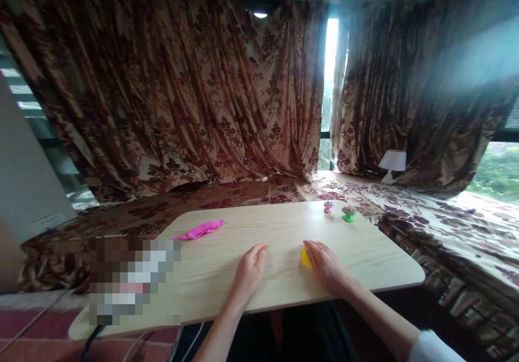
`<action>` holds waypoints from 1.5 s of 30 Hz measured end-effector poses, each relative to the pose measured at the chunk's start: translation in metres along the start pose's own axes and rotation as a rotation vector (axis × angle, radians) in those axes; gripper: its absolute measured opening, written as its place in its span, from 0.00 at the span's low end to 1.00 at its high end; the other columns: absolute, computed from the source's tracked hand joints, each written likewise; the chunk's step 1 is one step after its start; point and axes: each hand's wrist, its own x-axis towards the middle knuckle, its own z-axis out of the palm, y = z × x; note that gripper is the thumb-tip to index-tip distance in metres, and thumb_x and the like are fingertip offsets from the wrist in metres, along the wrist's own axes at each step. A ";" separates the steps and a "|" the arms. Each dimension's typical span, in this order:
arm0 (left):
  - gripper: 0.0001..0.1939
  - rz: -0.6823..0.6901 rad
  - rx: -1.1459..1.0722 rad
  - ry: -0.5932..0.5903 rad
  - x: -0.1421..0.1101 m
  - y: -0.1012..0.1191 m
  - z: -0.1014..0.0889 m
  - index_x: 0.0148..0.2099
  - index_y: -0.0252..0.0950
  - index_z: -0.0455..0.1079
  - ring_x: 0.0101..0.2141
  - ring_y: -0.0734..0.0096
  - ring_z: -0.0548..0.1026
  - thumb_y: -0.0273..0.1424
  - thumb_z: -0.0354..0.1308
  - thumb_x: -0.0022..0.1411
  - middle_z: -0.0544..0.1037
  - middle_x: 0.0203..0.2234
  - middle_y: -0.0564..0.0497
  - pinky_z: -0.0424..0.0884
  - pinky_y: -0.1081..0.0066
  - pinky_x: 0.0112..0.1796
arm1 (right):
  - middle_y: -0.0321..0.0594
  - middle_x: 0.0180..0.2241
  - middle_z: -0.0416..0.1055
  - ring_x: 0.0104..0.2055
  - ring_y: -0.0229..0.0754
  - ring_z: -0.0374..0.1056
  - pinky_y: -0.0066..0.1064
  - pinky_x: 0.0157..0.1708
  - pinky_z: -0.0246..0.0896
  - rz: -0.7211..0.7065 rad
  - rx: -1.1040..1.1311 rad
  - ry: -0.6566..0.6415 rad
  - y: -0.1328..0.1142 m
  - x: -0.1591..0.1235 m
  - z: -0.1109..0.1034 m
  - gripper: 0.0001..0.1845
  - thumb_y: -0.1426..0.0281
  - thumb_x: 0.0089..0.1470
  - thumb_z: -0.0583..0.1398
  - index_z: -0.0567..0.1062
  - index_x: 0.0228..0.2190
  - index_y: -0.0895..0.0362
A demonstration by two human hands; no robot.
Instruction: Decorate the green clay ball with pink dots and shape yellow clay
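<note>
Over the front part of the light wooden table, my left hand is held edgewise, its fingers stretched and close together, with nothing visible in it. Across a gap, my right hand curves over a smooth yellow lump, which shows at its palm side. The back of that hand covers part of the lump. Farther left lies a bright pink, elongated, limp-looking piece. Toward the far right edge stand a small pink toy with a dotted top and a green toy with pink dots.
A blurred-out patch covers the table's left end, with a dark cable below it. Behind is a ledge covered in floral cloth, bearing a white lamp at right. Patterned curtains hang behind.
</note>
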 end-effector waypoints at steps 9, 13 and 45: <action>0.16 0.011 0.065 -0.005 0.004 0.001 0.000 0.40 0.36 0.73 0.44 0.60 0.72 0.39 0.51 0.55 0.77 0.39 0.46 0.63 0.62 0.48 | 0.49 0.47 0.68 0.56 0.47 0.56 0.42 0.57 0.44 -0.062 0.058 -0.056 -0.050 0.036 0.024 0.17 0.68 0.50 0.56 0.72 0.41 0.61; 0.17 0.011 0.100 -0.047 0.008 -0.003 -0.002 0.41 0.36 0.72 0.45 0.61 0.71 0.41 0.51 0.55 0.77 0.40 0.47 0.62 0.63 0.49 | 0.48 0.51 0.64 0.57 0.49 0.52 0.43 0.55 0.47 0.007 0.018 -0.031 -0.032 0.036 0.018 0.23 0.68 0.48 0.57 0.68 0.47 0.59; 0.16 -0.045 -0.124 0.156 -0.005 0.020 -0.004 0.37 0.36 0.71 0.42 0.64 0.72 0.42 0.48 0.58 0.77 0.35 0.47 0.61 0.67 0.47 | 0.52 0.52 0.63 0.59 0.52 0.49 0.43 0.57 0.41 -0.025 -0.114 -0.084 -0.047 0.045 0.033 0.22 0.61 0.50 0.56 0.72 0.44 0.61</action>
